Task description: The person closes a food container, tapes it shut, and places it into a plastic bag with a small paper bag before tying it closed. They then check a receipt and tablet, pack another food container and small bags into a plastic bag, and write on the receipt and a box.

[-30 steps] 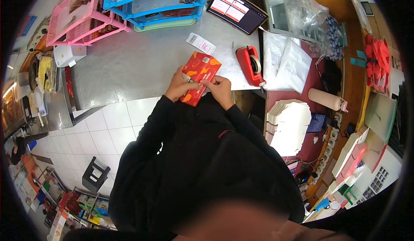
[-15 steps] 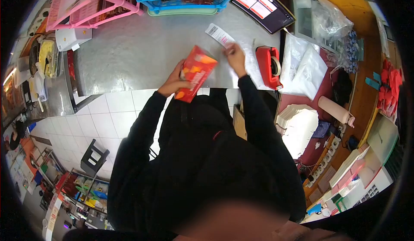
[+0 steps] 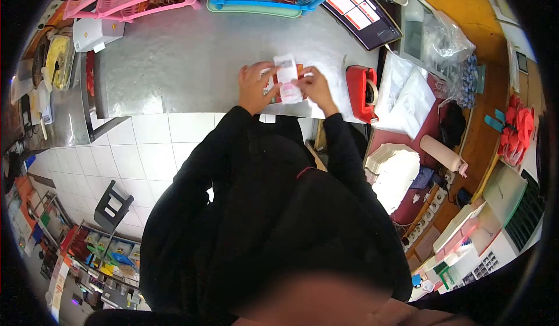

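A white shipping label (image 3: 286,80) with printing lies lengthwise over a small red box (image 3: 300,68) on the metal table. Most of the box is hidden under the label and my fingers. At the label's left side, my left hand (image 3: 255,86) has its thumb and fingers spread apart, their tips at the label's edge. My right hand (image 3: 315,88) pinches the label's right edge between bent fingers. A red tape dispenser (image 3: 362,93) with a roll of tape stands to the right of my right hand.
Pink (image 3: 169,0) and blue (image 3: 256,0) plastic racks stand along the table's far side. A tablet (image 3: 364,16) lies at the back right. White plastic bags (image 3: 404,93) are right of the dispenser. A white device (image 3: 99,34) sits at the far left.
The label has moved from the table onto the red box, which is now lower and mostly covered. My left hand has loosened from around the box, and both hands have come together at the label.
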The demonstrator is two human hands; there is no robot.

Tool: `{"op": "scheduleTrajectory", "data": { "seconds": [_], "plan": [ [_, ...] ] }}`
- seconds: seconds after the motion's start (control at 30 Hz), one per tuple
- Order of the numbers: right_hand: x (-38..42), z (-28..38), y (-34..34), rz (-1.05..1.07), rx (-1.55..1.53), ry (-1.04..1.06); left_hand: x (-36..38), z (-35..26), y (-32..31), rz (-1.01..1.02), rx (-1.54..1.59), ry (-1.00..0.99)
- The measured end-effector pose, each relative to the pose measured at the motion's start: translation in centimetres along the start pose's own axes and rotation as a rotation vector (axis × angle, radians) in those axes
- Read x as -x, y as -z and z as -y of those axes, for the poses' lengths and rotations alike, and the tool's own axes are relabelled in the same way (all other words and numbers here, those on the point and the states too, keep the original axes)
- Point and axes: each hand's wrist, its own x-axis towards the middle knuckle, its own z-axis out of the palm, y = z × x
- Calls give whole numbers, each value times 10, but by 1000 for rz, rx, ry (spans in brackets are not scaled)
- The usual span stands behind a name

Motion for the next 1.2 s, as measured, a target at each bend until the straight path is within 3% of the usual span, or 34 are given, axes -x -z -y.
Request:
{"op": "scheduleTrajectory", "data": {
  "seconds": [0.03,0.13,0.2,0.23,0.27,0.3,0.33,0.37,0.4,0.47,0.5,0.6,0.67,0.73,0.87,0.93,0.97,1.0,1.07,1.13,1.2],
  "plan": [
    [10,-7,-8,-60,134,16,-2,-5,-2,156,-184,-37],
    [27,-5,-10,-244,253,94,0,1,-14,192,-206,-117],
    [28,-30,27,-444,347,199,0,4,-16,204,-178,-108],
    [42,-20,56,-681,557,411,1,4,-16,215,-154,-103],
    [49,-27,86,-797,504,324,4,4,-17,223,-150,-94],
    [37,-69,120,-938,79,432,4,4,-18,213,-147,-95],
    [72,-19,134,-942,530,77,4,5,-19,200,-145,-97],
    [68,-81,177,-831,491,18,4,4,-19,194,-149,-94],
    [80,-70,188,-623,372,-210,5,4,-20,190,-146,-96],
    [86,-75,195,-390,-202,-375,5,4,-20,172,-138,-92],
    [87,-74,197,-358,-294,-343,5,3,-20,168,-137,-93],
    [101,-69,202,-448,-216,-391,8,3,-19,168,-134,-101],
    [136,-61,209,-463,34,-326,7,4,-20,155,-146,-111],
    [160,-114,225,-413,58,-312,4,3,-18,148,-145,-109],
    [159,-127,196,-437,99,-414,6,0,-17,159,-151,-92],
    [144,-177,203,-511,1018,-174,7,-1,-19,171,-128,-78],
    [135,-234,216,-273,1064,-506,4,1,-17,178,-108,-58],
    [135,-216,207,-284,1065,-494,2,1,-16,165,-113,-64],
    [143,-140,164,-39,515,-556,4,-3,-16,200,-113,1],
    [124,-89,110,1,333,-266,4,-5,-16,194,-127,4],
    [89,-45,70,63,396,144,-1,-11,-8,246,-109,65]
  ]
}}
